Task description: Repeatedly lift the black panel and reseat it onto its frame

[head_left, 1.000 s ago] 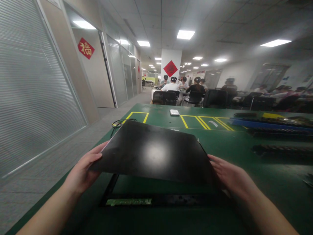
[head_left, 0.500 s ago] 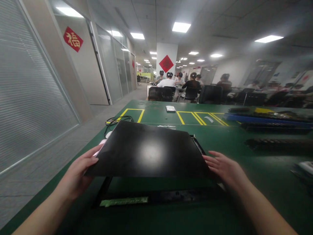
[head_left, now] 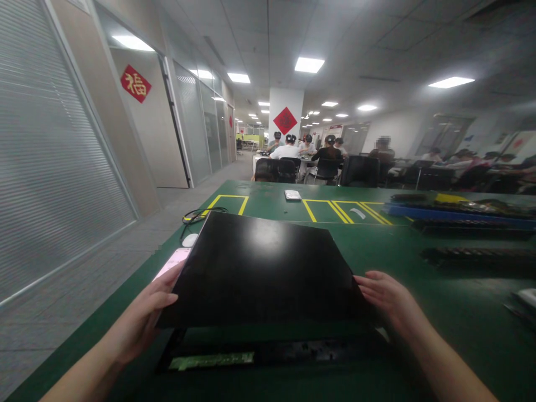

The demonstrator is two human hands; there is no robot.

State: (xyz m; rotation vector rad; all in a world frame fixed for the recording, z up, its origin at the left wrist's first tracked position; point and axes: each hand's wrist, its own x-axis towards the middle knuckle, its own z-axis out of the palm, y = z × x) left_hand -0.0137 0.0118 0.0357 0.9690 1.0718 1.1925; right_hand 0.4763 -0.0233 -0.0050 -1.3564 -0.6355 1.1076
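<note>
Left side: a phone [head_left: 173, 261] with a lit, pinkish screen lies just beyond my left hand [head_left: 144, 312]. A white mouse [head_left: 190, 240] sits past the phone, and a looped black cable [head_left: 209, 210] lies farther out. My left hand grasps the left edge of the black panel [head_left: 259, 273], thumb on the upper face.

Centre: the panel spans the space between my two hands, its face upward and reflecting light. Nearer to me, partly covered by it, a dark frame [head_left: 301, 352] lies on the green table [head_left: 402, 245]; a green strip [head_left: 211, 360] shows at its left. Well beyond my grip are a small white box [head_left: 292, 195] and yellow tape [head_left: 310, 211].

Right side: the fingers of my right hand [head_left: 383, 296] touch the panel's right edge. The thumb is hidden; I cannot tell whether this hand is clamped. Beyond it, farther right, are a dark strip [head_left: 460, 257] and a loaded blue tray [head_left: 419, 211].
</note>
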